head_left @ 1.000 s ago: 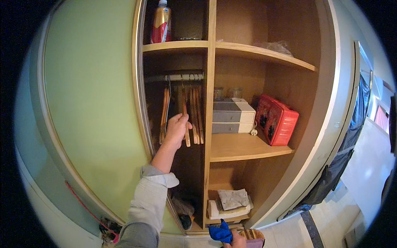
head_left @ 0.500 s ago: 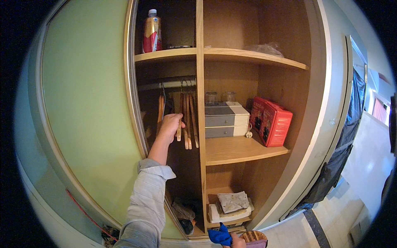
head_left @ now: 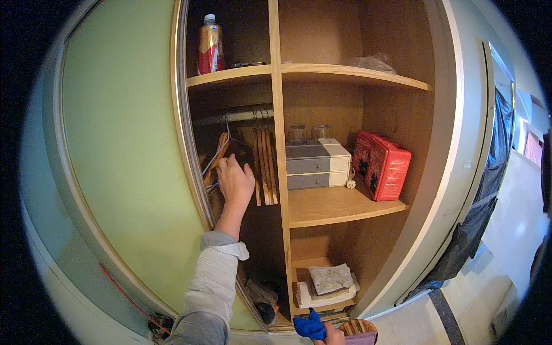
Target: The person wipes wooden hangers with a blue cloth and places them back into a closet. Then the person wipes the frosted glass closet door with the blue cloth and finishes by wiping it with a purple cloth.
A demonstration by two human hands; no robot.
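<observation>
My left hand [head_left: 234, 183] is raised inside the left section of a wardrobe. Its thumb stands apart from the bent fingers, whose tips are at the tilted wooden hangers [head_left: 218, 150] on the left; whether they touch is hard to tell. To its right hang several more wooden hangers [head_left: 265, 167], straight down from the rail [head_left: 241, 117]. At the bottom edge my right hand [head_left: 333, 335], only partly in view, is closed on a bunched blue cloth [head_left: 310, 325]. Beside that hand is a round striped wooden top [head_left: 357, 328], partly cut off.
A wooden divider [head_left: 279, 172] stands right of the hangers. Beyond it are a drawer box [head_left: 317, 164], two glasses [head_left: 321, 131], a red case [head_left: 382, 167] and folded cloths [head_left: 330, 280]. A bottle [head_left: 210, 46] stands on the upper shelf. The green sliding door [head_left: 121, 144] borders the left.
My left hand has moved left and down, away from the right-hand hangers to the left ones. Those left hangers now tilt outward. The right hand still holds the blue cloth.
</observation>
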